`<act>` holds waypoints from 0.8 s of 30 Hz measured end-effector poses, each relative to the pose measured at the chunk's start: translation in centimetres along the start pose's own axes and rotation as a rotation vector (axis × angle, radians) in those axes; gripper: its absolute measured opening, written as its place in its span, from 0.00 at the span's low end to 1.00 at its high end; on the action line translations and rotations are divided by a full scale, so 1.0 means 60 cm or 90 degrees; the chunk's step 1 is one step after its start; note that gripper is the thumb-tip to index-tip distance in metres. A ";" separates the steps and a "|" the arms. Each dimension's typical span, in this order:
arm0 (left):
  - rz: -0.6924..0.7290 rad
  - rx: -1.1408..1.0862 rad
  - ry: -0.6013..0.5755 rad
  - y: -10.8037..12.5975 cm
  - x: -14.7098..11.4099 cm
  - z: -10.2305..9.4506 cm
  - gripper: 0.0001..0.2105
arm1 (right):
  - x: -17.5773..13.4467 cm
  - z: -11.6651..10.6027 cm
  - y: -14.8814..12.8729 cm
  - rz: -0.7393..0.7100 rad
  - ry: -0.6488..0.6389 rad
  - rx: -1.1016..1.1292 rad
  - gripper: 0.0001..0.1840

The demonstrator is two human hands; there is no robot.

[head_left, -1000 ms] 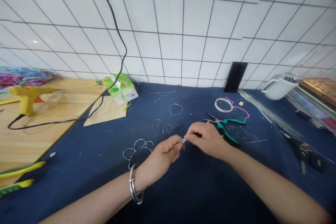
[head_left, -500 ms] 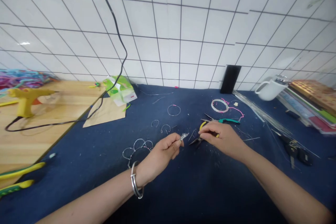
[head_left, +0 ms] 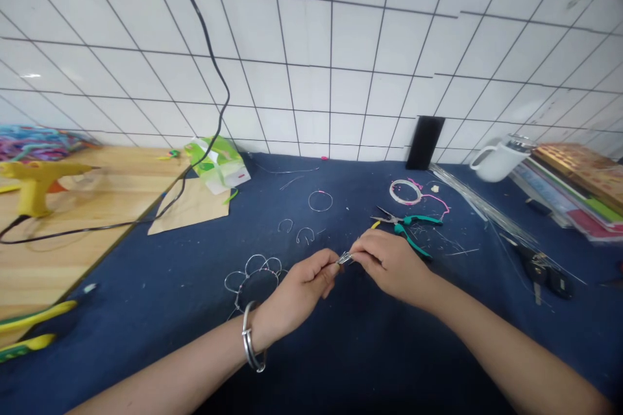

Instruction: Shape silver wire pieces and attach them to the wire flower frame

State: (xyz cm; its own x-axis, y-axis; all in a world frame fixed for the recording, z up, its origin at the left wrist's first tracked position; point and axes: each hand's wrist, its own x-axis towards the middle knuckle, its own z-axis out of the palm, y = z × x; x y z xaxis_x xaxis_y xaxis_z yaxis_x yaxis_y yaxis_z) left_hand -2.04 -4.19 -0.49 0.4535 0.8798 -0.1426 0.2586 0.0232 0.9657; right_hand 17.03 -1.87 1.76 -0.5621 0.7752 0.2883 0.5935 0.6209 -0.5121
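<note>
My left hand (head_left: 302, 282), with silver bangles on its wrist, is closed around a small bundle of short silver wire pieces (head_left: 344, 258). The thumb and fingers of my right hand (head_left: 393, 266) pinch together at the bundle's protruding ends. Beyond the right hand lies a pair of green-handled pliers (head_left: 419, 219). A yellow handle tip (head_left: 375, 225) peeks out behind that hand, the rest hidden. Left of my left hand rests a flower-like wire frame (head_left: 254, 257) of loops on a ring. Two bent wire pieces (head_left: 305, 229) and a wire ring (head_left: 320, 211) lie farther back.
Dark blue cloth (head_left: 321, 350) covers the table against a tiled wall. At left are a yellow glue gun (head_left: 36, 185) and yellow-green handles (head_left: 36, 321). A tape roll (head_left: 392, 191), long wires (head_left: 477, 204), black cutters (head_left: 538, 269), a white mug (head_left: 499, 162) and books (head_left: 574, 188) stand right.
My right hand has moved left from over the yellow-handled pliers to the wire bundle, uncovering more of the green-handled pliers. My left hand keeps its hold. The view has shifted slightly.
</note>
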 end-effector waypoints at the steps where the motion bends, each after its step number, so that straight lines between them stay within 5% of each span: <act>1: 0.000 -0.002 0.002 0.000 0.000 0.000 0.11 | -0.001 0.001 0.002 -0.007 0.005 -0.007 0.08; 12: 0.000 -0.046 0.080 -0.011 0.007 0.005 0.07 | -0.004 0.013 0.014 -0.017 0.027 -0.030 0.08; 19: -0.065 -0.184 0.038 -0.014 0.006 0.004 0.13 | -0.004 0.018 0.018 -0.023 0.045 0.006 0.09; 24: -0.070 -0.150 0.034 -0.017 0.009 0.001 0.14 | -0.003 0.019 0.016 -0.020 0.047 0.029 0.08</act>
State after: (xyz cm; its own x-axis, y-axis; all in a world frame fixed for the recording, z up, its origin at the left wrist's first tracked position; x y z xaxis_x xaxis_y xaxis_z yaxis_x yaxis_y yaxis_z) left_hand -1.99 -3.78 -1.54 0.3865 0.8896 -0.2434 0.0946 0.2243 0.9699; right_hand 17.06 -1.57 0.26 -0.5353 0.7625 0.3634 0.5477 0.6408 -0.5379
